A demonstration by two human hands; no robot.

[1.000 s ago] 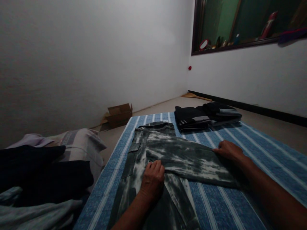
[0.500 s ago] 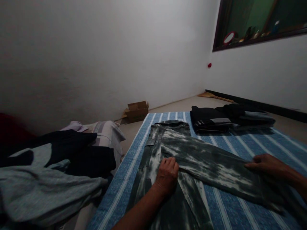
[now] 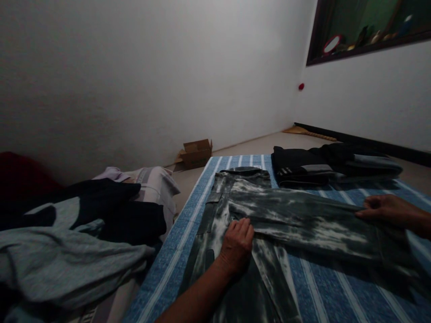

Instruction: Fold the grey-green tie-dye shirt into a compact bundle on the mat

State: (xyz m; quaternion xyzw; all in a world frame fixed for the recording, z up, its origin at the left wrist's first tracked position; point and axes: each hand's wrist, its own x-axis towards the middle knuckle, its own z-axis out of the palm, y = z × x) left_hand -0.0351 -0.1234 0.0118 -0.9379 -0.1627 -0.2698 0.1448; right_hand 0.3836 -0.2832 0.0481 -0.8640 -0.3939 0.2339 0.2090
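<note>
A dark green and white mottled garment [image 3: 249,197] lies on a blue striped cloth, with a flapped pocket on its left side. One long tube of it, a sleeve or a leg, stretches out to the right. My left hand [image 3: 237,242] is closed, its curled fingers on the fabric where this tube meets the body. At the tube's upper edge, near its right end, my right hand [image 3: 384,208] pinches the fabric and holds that end raised. The far end hangs down, dark and blurred.
The blue striped cloth [image 3: 178,251] covers the surface under the garment. Folded black clothes [image 3: 299,166] lie at its back right. To the left is a loose heap of grey and navy clothes [image 3: 74,260]. A cardboard box [image 3: 197,154] and a broom [image 3: 310,132] are on the floor beyond.
My right hand has moved up and slightly right, lifting the tube's end and pulling it straighter. My left hand stays on the fabric. The view has shifted a little.
</note>
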